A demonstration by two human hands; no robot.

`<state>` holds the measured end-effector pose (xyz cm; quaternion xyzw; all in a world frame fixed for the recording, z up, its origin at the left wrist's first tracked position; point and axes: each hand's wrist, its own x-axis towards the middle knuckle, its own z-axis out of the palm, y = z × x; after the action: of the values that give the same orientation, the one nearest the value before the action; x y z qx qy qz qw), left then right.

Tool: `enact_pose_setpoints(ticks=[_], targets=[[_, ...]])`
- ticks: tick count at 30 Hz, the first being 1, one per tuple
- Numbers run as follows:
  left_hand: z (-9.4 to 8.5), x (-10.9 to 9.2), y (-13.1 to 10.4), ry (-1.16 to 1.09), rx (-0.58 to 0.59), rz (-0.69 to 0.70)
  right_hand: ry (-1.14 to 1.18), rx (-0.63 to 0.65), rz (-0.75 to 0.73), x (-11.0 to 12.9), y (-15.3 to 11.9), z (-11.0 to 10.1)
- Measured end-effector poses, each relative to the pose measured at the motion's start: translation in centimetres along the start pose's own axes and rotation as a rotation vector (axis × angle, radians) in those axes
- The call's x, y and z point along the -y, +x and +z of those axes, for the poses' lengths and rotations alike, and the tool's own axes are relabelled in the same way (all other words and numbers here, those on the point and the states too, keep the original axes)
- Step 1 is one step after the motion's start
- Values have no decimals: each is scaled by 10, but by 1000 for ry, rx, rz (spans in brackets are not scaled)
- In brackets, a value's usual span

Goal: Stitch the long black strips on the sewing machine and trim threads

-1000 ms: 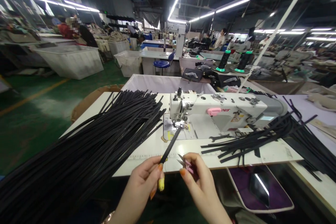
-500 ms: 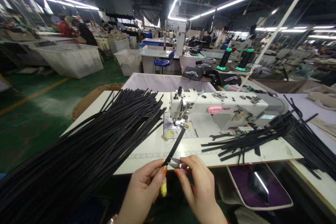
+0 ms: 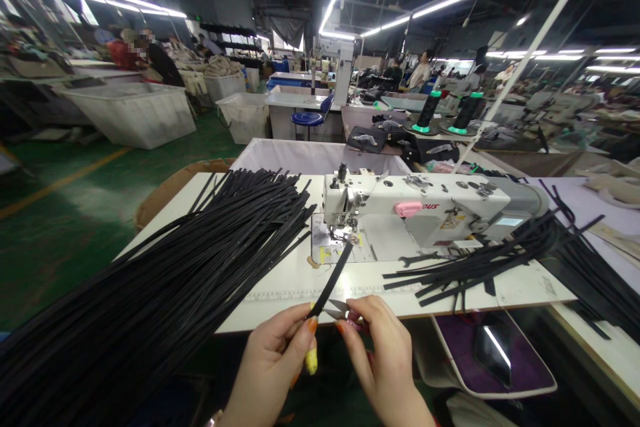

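My left hand [image 3: 277, 357] is closed, pinching the near end of a black strap [image 3: 334, 280] between thumb and forefinger. The strap slants away from me, up to the needle area of a white sewing machine [image 3: 380, 203]. Something small and yellow [image 3: 311, 360] shows below the left thumb; whether it is held or worn on a finger I cannot tell. In my right hand [image 3: 383, 353] is a pair of thread snips [image 3: 340, 309], blades parted, tips close beside the strap's edge. Their handle is mostly hidden by my fingers.
A big heap of black straps [image 3: 215, 253] covers the table's left side. More straps [image 3: 480, 260] lie at right, near a wrench [image 3: 417, 259]. A measuring scale [image 3: 280, 295] runs along the front. Below the tabletop sits a purple tray [image 3: 475, 353] with a phone-like dark slab.
The snips have drawn back slightly to the right from the strap, with my right hand. The left hand keeps its hold on the strap, nearly still.
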<state>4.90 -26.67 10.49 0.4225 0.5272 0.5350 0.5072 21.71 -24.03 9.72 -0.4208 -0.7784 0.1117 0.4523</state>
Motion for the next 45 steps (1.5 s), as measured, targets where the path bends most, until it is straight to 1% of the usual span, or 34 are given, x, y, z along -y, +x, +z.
enact_pose_setpoints(ticks=[3,7,11,13,15,17,18,19,20,22,24,25,27,29,31,34,36,39,42,45], targets=[[0,0,0,1,2,2,11,6,14,1,-1,0],[0,2,-1,-16,34,-11,32,10,22,2,-2,1],[0,5,-2,-68,66,-34,56,22,13,2,-2,1],[0,6,-2,-101,80,-50,102,2,20,0,-4,2],[0,7,-3,-121,92,-58,170,-74,73,-3,-7,2],[1,8,-3,-109,88,-47,243,-163,186,-6,-10,3],[1,8,-3,-94,79,-34,290,-177,250,-6,-11,4],[1,10,-3,-74,70,-14,347,-164,309,-6,-11,6],[1,12,-3,-49,73,13,407,-118,351,-5,-11,7],[-1,17,-1,21,107,86,495,14,377,-2,-7,11],[-4,23,1,115,134,179,517,94,346,1,-2,12],[-6,26,3,164,126,223,505,97,327,1,1,12],[-10,29,7,246,50,289,465,49,298,-1,4,8],[-12,28,11,286,-37,305,394,13,267,-5,5,2],[-13,25,14,268,-63,245,293,13,231,-8,4,-5],[-9,19,15,137,18,58,135,9,134,-4,0,-12],[-5,17,15,50,72,-33,62,2,42,2,-1,-12],[-2,15,14,-11,110,-79,-39,3,-38,7,1,-8],[-4,13,12,-30,104,-100,-132,-22,-57,5,3,-2],[-6,12,10,-30,97,-103,-152,-32,-65,1,4,1]])
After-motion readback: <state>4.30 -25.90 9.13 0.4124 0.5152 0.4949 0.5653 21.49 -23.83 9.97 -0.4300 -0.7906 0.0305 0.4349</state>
